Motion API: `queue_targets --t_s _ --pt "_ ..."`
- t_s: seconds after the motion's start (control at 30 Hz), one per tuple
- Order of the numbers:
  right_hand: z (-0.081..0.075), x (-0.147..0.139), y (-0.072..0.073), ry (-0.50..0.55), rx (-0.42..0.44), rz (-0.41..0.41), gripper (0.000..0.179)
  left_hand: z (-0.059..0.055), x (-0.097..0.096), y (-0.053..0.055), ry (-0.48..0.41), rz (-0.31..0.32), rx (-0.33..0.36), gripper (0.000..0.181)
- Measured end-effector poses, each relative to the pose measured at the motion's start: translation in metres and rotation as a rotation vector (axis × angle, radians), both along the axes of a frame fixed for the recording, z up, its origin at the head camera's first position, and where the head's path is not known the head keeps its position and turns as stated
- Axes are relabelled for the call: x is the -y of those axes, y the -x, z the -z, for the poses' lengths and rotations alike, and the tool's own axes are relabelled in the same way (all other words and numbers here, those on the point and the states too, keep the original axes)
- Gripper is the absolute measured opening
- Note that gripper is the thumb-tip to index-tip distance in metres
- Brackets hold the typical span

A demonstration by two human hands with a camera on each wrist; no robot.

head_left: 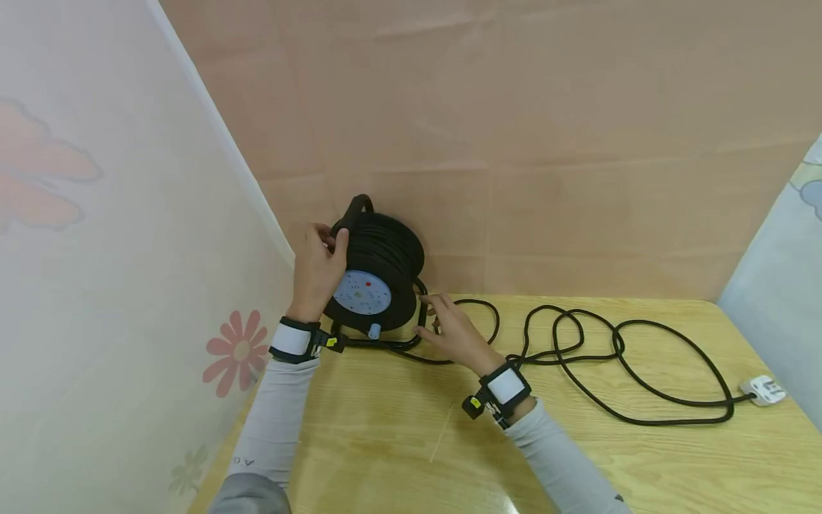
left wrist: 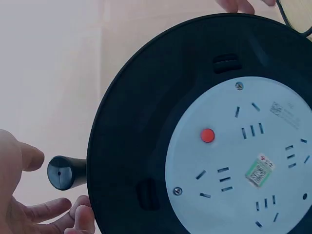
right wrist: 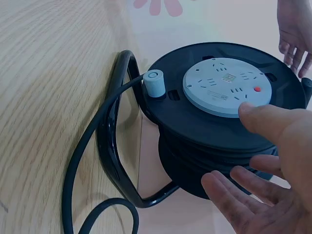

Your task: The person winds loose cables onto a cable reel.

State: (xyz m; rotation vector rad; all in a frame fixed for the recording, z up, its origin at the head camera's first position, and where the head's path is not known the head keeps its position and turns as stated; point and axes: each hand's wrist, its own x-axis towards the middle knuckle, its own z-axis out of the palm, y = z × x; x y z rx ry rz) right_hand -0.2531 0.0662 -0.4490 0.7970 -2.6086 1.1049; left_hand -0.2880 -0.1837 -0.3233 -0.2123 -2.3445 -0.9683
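Note:
A black cable reel [head_left: 379,264] with a pale socket disc [head_left: 362,292] and a red button [right wrist: 257,89] stands on its tubular frame [right wrist: 105,141] at the table's back left. My left hand [head_left: 319,264] is at its upper left, thumb and fingers spread either side of the end of the black handle [left wrist: 63,172], with gaps showing around it. My right hand [head_left: 454,332] is beside the lower right of the reel, its fingers apart and holding nothing. A light knob [right wrist: 154,83] sits near the disc's rim. The reel's far side is hidden.
Black cable [head_left: 591,357] lies in loose loops across the table [head_left: 398,442] to a white plug [head_left: 763,390] near the right edge. A brown paper-like wall [head_left: 546,143] stands behind the table, and a flowered white wall [head_left: 141,214] on the left.

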Motion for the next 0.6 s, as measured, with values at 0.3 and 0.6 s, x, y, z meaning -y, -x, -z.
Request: queue_targets --t_s 0.3,0.6 --pt "-0.002 0.009 0.007 0.021 0.015 0.001 0.054 -0.009 -0.006 0.008 -0.010 0.024 0.026 0.050" --pt "-0.004 0.014 0.016 0.052 0.028 0.017 0.029 -0.016 -0.014 0.016 0.036 0.000 0.078 0.054"
